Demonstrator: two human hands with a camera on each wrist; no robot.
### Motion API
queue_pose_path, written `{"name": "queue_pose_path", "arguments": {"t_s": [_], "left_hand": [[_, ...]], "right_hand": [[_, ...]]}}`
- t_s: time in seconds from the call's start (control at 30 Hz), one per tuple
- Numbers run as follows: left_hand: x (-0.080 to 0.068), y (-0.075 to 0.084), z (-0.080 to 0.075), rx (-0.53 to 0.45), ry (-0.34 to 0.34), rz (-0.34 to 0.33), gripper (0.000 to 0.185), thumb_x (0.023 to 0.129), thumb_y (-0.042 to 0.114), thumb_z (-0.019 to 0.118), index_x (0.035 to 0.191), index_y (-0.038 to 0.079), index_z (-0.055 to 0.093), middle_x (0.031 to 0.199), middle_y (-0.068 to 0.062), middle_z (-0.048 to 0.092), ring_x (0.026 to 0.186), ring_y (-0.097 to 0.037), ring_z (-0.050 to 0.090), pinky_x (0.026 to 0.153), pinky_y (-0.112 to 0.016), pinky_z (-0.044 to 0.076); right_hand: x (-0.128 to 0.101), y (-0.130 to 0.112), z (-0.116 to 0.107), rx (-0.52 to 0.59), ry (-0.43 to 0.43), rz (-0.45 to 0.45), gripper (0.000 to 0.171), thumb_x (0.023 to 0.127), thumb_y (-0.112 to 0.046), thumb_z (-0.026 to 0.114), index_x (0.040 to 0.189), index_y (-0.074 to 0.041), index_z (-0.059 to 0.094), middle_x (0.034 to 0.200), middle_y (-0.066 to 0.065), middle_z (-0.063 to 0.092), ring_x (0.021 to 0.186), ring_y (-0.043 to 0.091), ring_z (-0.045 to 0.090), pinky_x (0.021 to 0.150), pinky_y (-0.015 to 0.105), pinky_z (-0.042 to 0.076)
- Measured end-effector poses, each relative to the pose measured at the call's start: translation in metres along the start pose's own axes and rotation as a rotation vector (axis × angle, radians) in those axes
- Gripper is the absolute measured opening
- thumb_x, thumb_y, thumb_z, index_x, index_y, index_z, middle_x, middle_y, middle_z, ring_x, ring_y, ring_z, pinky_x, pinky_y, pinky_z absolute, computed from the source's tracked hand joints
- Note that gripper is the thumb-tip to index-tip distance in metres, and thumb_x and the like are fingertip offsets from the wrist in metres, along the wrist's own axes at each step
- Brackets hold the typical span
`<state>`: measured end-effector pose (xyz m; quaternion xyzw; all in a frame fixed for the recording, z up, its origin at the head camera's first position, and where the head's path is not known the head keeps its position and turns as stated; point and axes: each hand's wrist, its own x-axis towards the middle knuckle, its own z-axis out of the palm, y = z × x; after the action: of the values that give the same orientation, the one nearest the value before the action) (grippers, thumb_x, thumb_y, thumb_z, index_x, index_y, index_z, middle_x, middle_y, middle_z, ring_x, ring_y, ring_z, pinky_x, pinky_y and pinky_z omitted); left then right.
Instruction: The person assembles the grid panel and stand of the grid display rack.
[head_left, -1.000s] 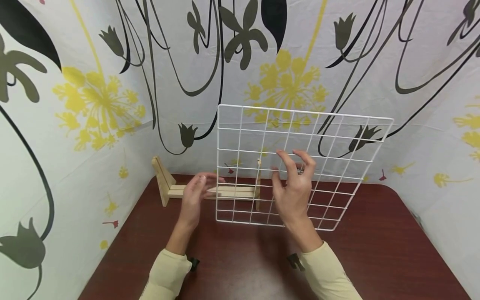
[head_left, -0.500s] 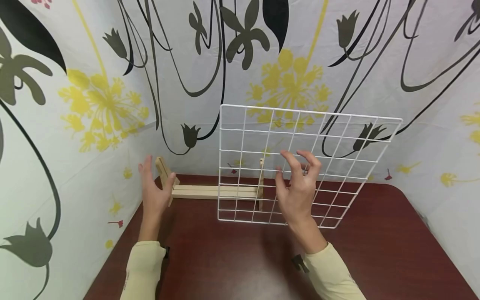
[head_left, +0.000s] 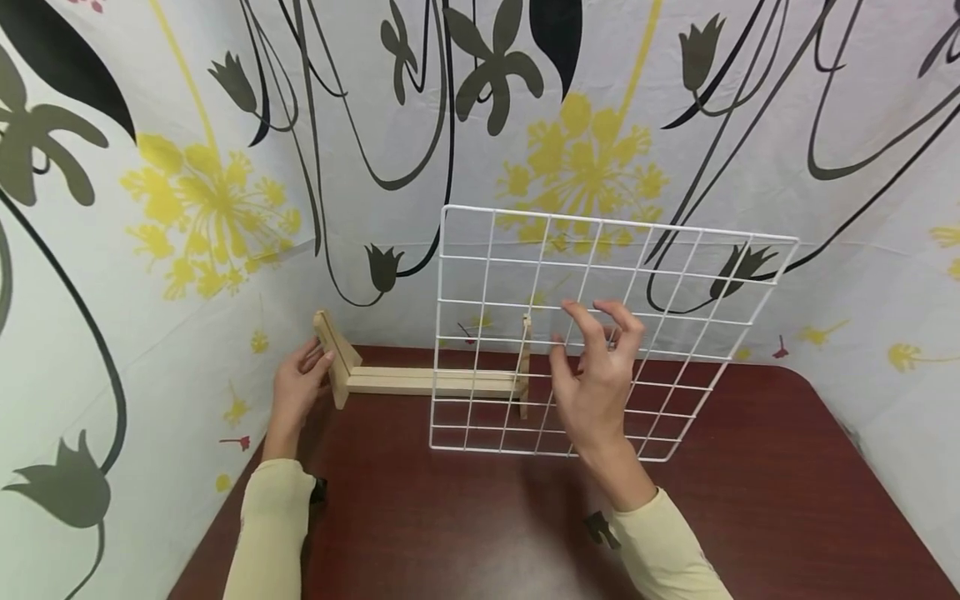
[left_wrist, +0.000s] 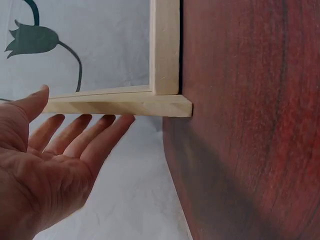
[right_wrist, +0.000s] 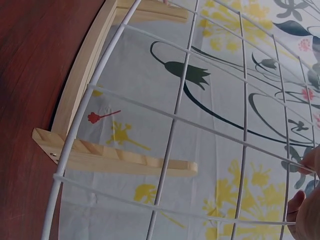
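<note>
Wire grid (head_left: 531, 305) and wooden stand (head_left: 405, 382) (the latter near the table's (head_left: 450, 525) far left corner).
Right hand (head_left: 600, 383): fingers hooked on the grid. Left hand (head_left: 295, 387): against the stand's end; grasp cannot be told.

So the head cam looked forward and down from up top, back far enough to get both sleeves (head_left: 270, 525), the counter (head_left: 450, 525), the white wire grid (head_left: 637, 272) and the patterned cloth (head_left: 352, 200) behind. Left wrist cam was way closer, turned sideways with the counter up the right side, facing past the left fingers (left_wrist: 107, 142) to one end of the wooden stand (left_wrist: 120, 106). Right wrist cam peered through the grid from close up, also tipped, counter at left. All three shared the stand; only head and right wrist had the grid.
</note>
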<state>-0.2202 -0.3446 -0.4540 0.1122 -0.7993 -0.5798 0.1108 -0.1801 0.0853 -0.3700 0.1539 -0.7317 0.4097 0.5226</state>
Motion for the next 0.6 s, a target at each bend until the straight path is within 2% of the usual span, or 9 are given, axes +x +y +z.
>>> {"name": "queue_pose_path", "arguments": {"t_s": [0.13,0.23,0.33,0.4,0.5,0.6], "left_hand": [[0.002,-0.001,0.004,0.022,0.083,-0.033,0.06,0.104,0.035,0.068,0.156,0.01,0.052,0.152,-0.02,0.06,0.127,-0.029,0.068,0.086,-0.039,0.066],[0.004,-0.002,0.005,0.033,0.152,-0.042,0.053,0.102,0.034,0.072,0.147,0.008,0.062,0.143,-0.02,0.067,0.105,-0.011,0.074,0.073,-0.03,0.066],[0.005,-0.004,0.006,0.049,0.202,-0.022,0.048,0.1,0.034,0.075,0.14,0.007,0.069,0.136,-0.021,0.071,0.087,0.005,0.069,0.069,-0.031,0.066],[0.007,-0.006,0.008,0.046,0.216,0.0,0.045,0.1,0.033,0.075,0.136,0.006,0.071,0.134,-0.022,0.071,0.081,0.009,0.067,0.069,-0.034,0.067],[0.008,-0.006,0.013,0.042,0.216,0.019,0.043,0.099,0.032,0.077,0.133,0.005,0.073,0.133,-0.023,0.071,0.077,0.01,0.067,0.069,-0.037,0.067],[0.008,-0.005,0.019,0.034,0.183,0.018,0.043,0.098,0.03,0.078,0.132,0.005,0.073,0.132,-0.025,0.071,0.077,0.006,0.07,0.07,-0.039,0.067]], "right_hand": [[-0.001,-0.002,-0.001,0.005,-0.002,0.012,0.036,0.096,-0.007,0.073,0.131,-0.017,0.072,0.138,0.026,0.048,0.074,0.022,0.05,0.057,0.015,0.037],[-0.002,-0.002,-0.002,0.002,-0.005,0.013,0.036,0.096,-0.009,0.074,0.13,-0.018,0.072,0.137,0.026,0.049,0.075,0.019,0.049,0.056,0.015,0.037],[-0.002,-0.002,-0.003,-0.005,0.0,0.011,0.037,0.095,-0.008,0.075,0.13,-0.018,0.072,0.135,0.026,0.05,0.073,0.018,0.048,0.058,0.015,0.036],[-0.002,-0.001,-0.004,-0.009,0.002,0.014,0.037,0.094,-0.007,0.075,0.13,-0.017,0.072,0.134,0.026,0.05,0.072,0.019,0.048,0.06,0.016,0.036],[-0.002,0.0,-0.005,-0.016,0.003,0.02,0.039,0.093,-0.005,0.075,0.13,-0.017,0.072,0.133,0.026,0.05,0.073,0.02,0.048,0.062,0.015,0.035],[-0.003,0.001,-0.008,-0.027,-0.003,0.024,0.041,0.092,-0.003,0.075,0.13,-0.018,0.072,0.133,0.025,0.05,0.074,0.02,0.049,0.062,0.015,0.035]]}}
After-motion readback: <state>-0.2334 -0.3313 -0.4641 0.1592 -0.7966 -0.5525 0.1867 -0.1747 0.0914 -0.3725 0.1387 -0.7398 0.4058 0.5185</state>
